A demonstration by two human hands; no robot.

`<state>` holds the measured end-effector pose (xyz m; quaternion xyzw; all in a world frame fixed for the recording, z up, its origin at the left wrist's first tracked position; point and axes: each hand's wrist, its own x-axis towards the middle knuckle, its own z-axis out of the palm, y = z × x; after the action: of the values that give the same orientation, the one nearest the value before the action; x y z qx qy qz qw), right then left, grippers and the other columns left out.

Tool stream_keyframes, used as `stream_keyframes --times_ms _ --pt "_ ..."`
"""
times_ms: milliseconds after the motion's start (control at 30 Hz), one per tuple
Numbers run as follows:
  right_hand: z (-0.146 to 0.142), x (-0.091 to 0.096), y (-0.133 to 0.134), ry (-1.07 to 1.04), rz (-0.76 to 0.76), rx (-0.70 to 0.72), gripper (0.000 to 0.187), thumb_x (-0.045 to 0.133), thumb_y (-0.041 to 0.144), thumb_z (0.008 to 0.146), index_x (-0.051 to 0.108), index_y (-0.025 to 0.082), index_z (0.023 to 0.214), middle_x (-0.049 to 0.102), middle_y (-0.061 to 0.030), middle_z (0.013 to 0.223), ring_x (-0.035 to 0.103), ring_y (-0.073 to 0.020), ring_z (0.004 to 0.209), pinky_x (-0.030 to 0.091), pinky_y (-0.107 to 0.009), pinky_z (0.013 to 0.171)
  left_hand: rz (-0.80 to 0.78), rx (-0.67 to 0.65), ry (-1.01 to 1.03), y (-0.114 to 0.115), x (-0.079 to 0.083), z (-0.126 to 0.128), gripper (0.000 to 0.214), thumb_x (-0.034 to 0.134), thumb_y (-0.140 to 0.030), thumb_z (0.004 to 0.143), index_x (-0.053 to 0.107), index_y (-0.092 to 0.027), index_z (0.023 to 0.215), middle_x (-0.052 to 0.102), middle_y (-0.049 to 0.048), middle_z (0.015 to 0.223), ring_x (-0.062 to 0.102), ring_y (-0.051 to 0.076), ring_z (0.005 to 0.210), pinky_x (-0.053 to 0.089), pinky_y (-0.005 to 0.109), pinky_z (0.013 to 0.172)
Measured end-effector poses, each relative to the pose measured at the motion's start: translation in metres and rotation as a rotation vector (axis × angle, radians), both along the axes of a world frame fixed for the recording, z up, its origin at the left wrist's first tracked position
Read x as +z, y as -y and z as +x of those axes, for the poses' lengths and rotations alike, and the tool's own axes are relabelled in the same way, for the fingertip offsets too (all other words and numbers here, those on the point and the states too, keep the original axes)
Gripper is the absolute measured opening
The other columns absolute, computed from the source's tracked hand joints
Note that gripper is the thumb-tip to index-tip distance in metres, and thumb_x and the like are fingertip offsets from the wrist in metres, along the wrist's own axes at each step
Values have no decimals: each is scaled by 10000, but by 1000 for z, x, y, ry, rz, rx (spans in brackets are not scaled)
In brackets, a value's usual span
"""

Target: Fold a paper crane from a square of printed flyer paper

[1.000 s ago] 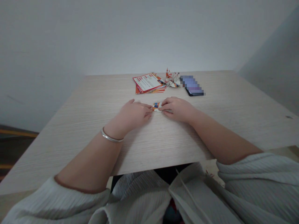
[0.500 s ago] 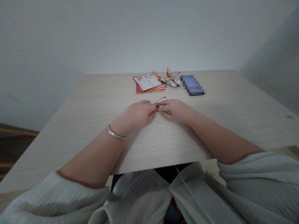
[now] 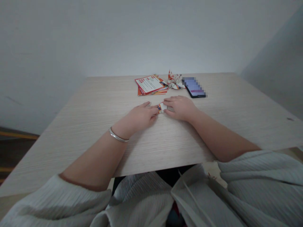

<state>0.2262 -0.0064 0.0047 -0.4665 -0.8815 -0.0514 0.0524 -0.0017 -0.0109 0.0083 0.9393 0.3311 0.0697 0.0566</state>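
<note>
Small printed paper (image 3: 162, 107), white with an orange and blue patch, lies on the pale table (image 3: 151, 145) between the person's two hands. Tabletop probably serves as firm backing; a hand at either side likely keeps the piece from sliding.

Left hand (image 3: 142, 116): palm down, fingers reaching over the paper's left edge, thumb side partly lifted; no fist. Right hand (image 3: 181, 107): palm down, fingers loosely extended, thumb apart from them, tips at the right edge. Whether either one pinches or merely presses, cannot tell.

Beyond: stack of printed sheets (image 3: 150, 84), folded paper piece (image 3: 174, 81) with pointed tips beside it, then phone (image 3: 195, 88), its screen pixelated. All sit toward the far edge, presumably to leave working room. Silver bracelet (image 3: 116, 136) on left wrist.
</note>
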Motion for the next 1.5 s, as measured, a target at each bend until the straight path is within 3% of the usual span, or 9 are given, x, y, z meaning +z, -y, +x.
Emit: stream_keyframes --times_ms 167,267,433,567,733,867,1067,1300,1500 --pt "4 -10 -6 -3 -2 -107 585 416 382 1039 541 17 1479 546 -200 1547 527 -345 1422 426 -484 1179 -15 6 0 -1 0 1 218 473 -211 983 680 -193 1049 732 69 1088 648 236 1128 465 446 1128" --pt "8 -15 -11 -51 -22 -96 517 415 288 1032 584 20 1441 568 -198 1527 541 -311 1415 408 -450 1204 23 10 -16 0 0 4 250 447 -199 986 687 -168 1051 734 101 1100 661 244 1075 507 417 1039" --pt "11 -16 -11 -205 30 29 479 560 225 935 641 88 1387 655 -170 1435 593 -305 1343 438 -474 1173 80 94 -14 1 3 7 231 507 -247 973 717 -152 982 754 120 1033 686 280 997 519 432 941" --pt "10 -14 -7 -246 15 141 383 627 213 878 736 135 1237 728 -143 1315 647 -306 1242 473 -479 1118 62 182 41 0 5 6 209 614 -325 943 736 -157 971 759 113 1004 684 304 1006 514 454 947" --pt "10 -12 -5 -256 -32 166 328 688 295 890 758 165 1183 760 -121 1233 677 -306 1158 511 -462 1038 18 254 100 -1 1 5 390 730 -408 887 714 -143 1173 724 145 1212 658 323 1143 508 461 1019" --pt "13 -13 -7 -283 -31 179 308 695 359 917 770 156 1137 767 -132 1181 674 -303 1127 506 -458 1014 -22 233 116 -4 -4 3 490 701 -418 914 669 -121 1302 696 163 1305 627 321 1230 475 461 1085" --pt "12 -10 -5 -299 -49 182 233 664 342 944 781 176 1056 771 -127 1155 672 -284 1110 491 -442 1007 -86 171 230 -4 -4 3 336 606 -369 961 740 -166 1192 759 109 1164 675 269 1108 504 416 1017" --pt "6 -7 1 -298 -82 6 336 637 343 946 735 187 1228 766 -113 1194 674 -278 1115 512 -407 973 -138 285 349 2 2 7 312 603 -236 892 728 -166 1169 762 86 1148 689 253 1044 533 417 972" --pt "6 -11 -2 -298 -44 120 309 682 308 926 760 180 1196 765 -109 1175 663 -274 1117 491 -396 990 -137 227 442 3 -2 10 329 585 -145 853 714 -178 1154 746 72 1141 682 210 1026 538 372 958"
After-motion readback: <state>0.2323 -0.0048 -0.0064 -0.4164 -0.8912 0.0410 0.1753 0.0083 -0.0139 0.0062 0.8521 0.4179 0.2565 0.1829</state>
